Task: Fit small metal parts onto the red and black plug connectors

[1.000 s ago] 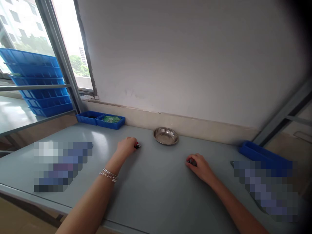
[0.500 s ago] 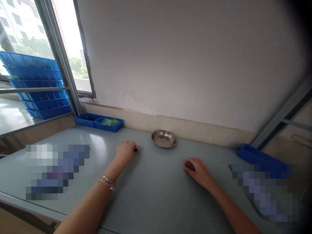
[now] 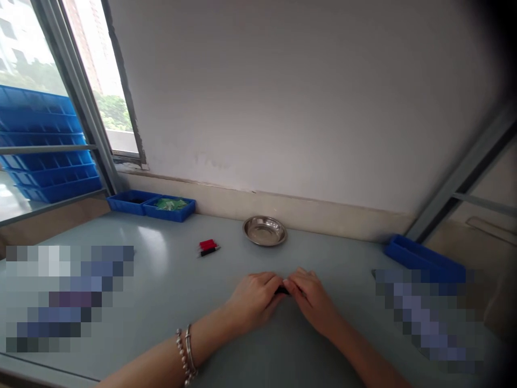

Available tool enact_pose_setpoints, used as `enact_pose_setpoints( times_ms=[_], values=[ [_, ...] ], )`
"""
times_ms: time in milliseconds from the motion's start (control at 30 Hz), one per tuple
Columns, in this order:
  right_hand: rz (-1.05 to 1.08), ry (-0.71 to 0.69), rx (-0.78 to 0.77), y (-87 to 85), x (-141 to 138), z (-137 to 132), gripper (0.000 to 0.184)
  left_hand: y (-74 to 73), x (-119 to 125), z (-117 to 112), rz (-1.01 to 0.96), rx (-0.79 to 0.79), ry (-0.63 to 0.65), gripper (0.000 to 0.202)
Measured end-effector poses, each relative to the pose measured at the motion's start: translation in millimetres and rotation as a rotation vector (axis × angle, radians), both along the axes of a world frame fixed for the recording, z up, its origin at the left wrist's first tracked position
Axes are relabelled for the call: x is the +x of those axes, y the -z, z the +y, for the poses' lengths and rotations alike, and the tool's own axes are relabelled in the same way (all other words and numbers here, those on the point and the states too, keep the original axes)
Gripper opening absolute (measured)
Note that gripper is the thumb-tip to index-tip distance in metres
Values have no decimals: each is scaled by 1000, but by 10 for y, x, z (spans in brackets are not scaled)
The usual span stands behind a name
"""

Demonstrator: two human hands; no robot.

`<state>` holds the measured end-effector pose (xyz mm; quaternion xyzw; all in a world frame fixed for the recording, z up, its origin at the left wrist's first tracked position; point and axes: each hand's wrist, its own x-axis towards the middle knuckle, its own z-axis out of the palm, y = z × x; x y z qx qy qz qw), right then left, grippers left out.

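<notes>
Head view: what's the room like?
— Pale wall (image 3: pixel 302 134) behind a grey table (image 3: pixel 161 291); window (image 3: pixel 115 116) at left, stacked blue bins (image 3: pixel 60 180) before it.
— On the table?
— Steel dish (image 3: pixel 264 235) near the wall, pens (image 3: pixel 208 251) left of it, trays (image 3: pixel 165 214) in the far left corner.
— Hands?
— Left hand (image 3: pixel 256 302) and right hand (image 3: pixel 313 302) meet, both pinching a mostly hidden dark piece (image 3: pixel 282 290), nearer than the dish.
</notes>
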<state>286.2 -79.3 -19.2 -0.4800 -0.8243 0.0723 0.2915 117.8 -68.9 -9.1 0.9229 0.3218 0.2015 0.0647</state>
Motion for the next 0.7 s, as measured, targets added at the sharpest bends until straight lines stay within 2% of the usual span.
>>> enact_pose_setpoints(
  times_ms=[200,533,700],
  values=[
    [119,69,-71,-30,-4,-1,41,48,-76,82,-152,-41,-73,16],
    [150,23,-92,23,3,16,35,51,-72,89,-245,-111,-17,21],
    [106,-4,-73,35,30,10,29,44,-100,127,-210,-113,25,25]
  ],
)
